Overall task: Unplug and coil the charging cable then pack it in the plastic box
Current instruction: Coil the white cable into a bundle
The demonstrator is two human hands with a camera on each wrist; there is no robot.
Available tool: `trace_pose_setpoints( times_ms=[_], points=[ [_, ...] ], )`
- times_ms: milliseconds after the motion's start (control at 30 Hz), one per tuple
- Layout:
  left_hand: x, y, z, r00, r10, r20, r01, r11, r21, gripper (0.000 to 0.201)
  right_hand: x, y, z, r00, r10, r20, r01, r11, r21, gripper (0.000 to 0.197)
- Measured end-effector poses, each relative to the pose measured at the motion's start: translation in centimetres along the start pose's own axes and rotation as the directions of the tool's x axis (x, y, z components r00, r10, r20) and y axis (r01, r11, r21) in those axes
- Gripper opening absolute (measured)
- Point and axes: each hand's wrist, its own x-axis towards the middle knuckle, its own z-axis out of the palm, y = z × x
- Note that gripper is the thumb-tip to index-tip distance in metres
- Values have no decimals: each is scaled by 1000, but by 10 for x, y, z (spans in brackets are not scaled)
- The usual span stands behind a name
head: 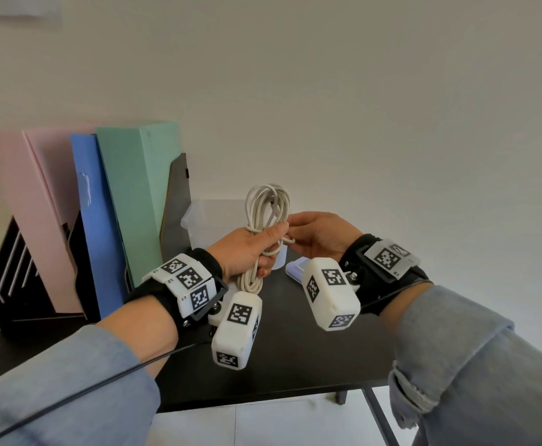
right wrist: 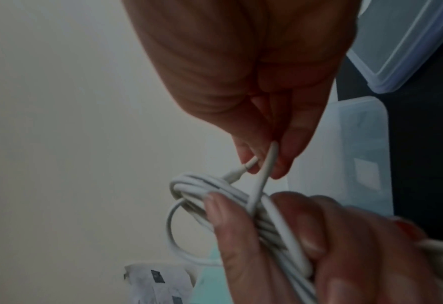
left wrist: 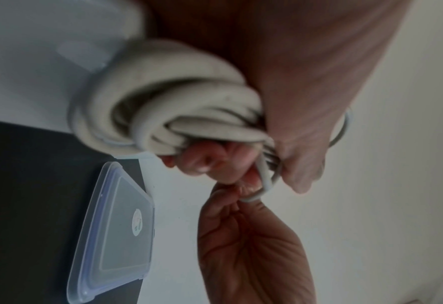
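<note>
A white charging cable [head: 264, 206], coiled into a long bundle, is held upright above the black desk. My left hand [head: 250, 249] grips the bundle's middle, with loops sticking out above and below the fist [left wrist: 142, 107]. My right hand [head: 314, 235] pinches the cable's loose end [right wrist: 263, 172] next to the left thumb, where one strand crosses the bundle. The clear plastic box [head: 211, 220] stands open on the desk just behind both hands. Its lid [left wrist: 116, 230] lies flat on the desk to the right of the box.
Pink, blue and green folders [head: 128, 201] stand in a black file holder [head: 12, 275] at the left, close to the box. The black desk [head: 295, 349] ends at its front edge near my forearms. A plain wall is behind.
</note>
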Motion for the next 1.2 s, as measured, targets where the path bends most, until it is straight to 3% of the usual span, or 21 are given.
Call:
trace_pose_setpoints(
  times_ms=[167, 333, 533, 867, 1100, 1200],
  points=[
    [1, -1, -2, 999, -16, 30, 16, 1000, 24, 47, 1, 1, -1, 1000, -19, -13, 19, 999, -50, 29],
    [0, -2, 1, 999, -27, 36, 24, 996, 85, 47, 2, 3, 2, 993, -92, -71, 73, 969, -234, 25],
    [0, -4, 2, 1000, -5, 22, 2, 992, 122, 46, 5, 7, 4, 990, -89, -113, 50, 949, -310, 19],
    [0, -5, 1, 998, -34, 61, 29, 997, 70, 48, 6, 11, 4, 986, -152, 69, 157, 985, -70, 25],
    [1, -9, -1, 996, -80, 26, 78, 995, 62, 43, 1, 6, 10, 984, -138, 116, 133, 990, 49, 33],
    [2, -11, 0, 996, -95, 2, 94, 993, 77, 41, -7, 4, 19, 975, -183, 125, 184, 983, 8, 29]
  ],
)
